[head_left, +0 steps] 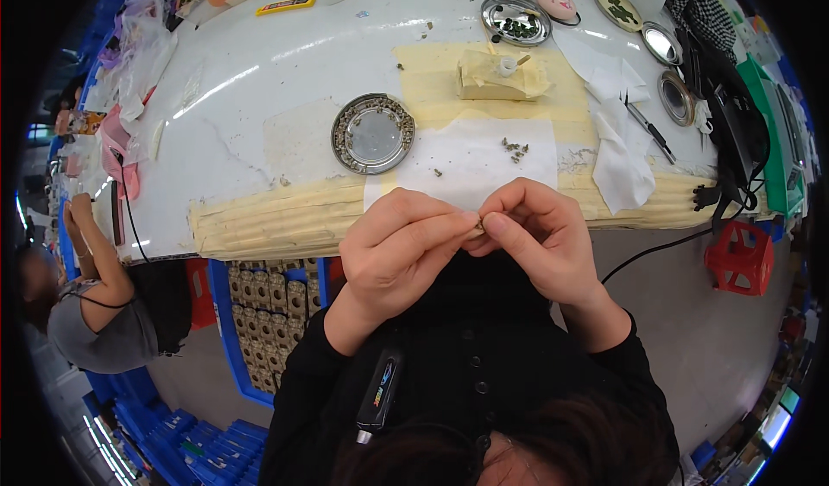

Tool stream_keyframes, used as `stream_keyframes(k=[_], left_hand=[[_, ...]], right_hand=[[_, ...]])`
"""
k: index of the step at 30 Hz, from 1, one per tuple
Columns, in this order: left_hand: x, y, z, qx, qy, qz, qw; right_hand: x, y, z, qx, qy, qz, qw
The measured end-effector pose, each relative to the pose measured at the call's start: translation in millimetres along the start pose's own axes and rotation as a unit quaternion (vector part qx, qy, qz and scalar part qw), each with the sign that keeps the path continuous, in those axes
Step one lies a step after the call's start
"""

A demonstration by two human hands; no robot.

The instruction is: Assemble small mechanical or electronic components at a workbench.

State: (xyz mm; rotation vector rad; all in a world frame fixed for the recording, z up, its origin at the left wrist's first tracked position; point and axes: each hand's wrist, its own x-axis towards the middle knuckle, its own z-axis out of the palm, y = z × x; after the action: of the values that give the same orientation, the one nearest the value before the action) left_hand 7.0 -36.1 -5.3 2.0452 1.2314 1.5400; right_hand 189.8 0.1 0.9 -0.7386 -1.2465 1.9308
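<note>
My left hand and my right hand meet at the table's near edge, thumbs and forefingers pinched together. Between the fingertips sits a tiny brownish piece, mostly covered, its kind too small to make out. Just beyond my hands lies a white paper sheet with a small cluster of metallic-looking bits on it. To the left of the sheet, a round metal dish holds many similar small bits around its rim.
A taped block bears a small white cup. Behind it stands a metal dish with dark pieces. Tweezers and a white cloth lie at right. A blue crate and another person are at left; a red stool is right.
</note>
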Motion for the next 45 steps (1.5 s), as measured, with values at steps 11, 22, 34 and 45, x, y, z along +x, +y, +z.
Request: stream_keyframes(k=[11,22,34,45], left_hand=[[-3.3,-4.3,2.9,-0.039,0.012,-0.029,0.999],[-13.5,-2.2,-2.1,-0.137,0.022,-0.075,0.988],[8.2,4.4,10.6,0.164,-0.002,0.127,0.978],[10.6,-12.5,11.0,0.102,0.005,0.093,0.990]], right_hand=[[-0.2,0.3,-0.6,0.027,-0.010,0.018,0.999],[0.8,2.4,1.5,0.099,-0.061,0.067,0.991],[-3.1,-3.1,-0.8,-0.425,0.106,-0.306,0.846],[7.5,1.8,-11.1,-0.064,0.037,-0.049,0.996]])
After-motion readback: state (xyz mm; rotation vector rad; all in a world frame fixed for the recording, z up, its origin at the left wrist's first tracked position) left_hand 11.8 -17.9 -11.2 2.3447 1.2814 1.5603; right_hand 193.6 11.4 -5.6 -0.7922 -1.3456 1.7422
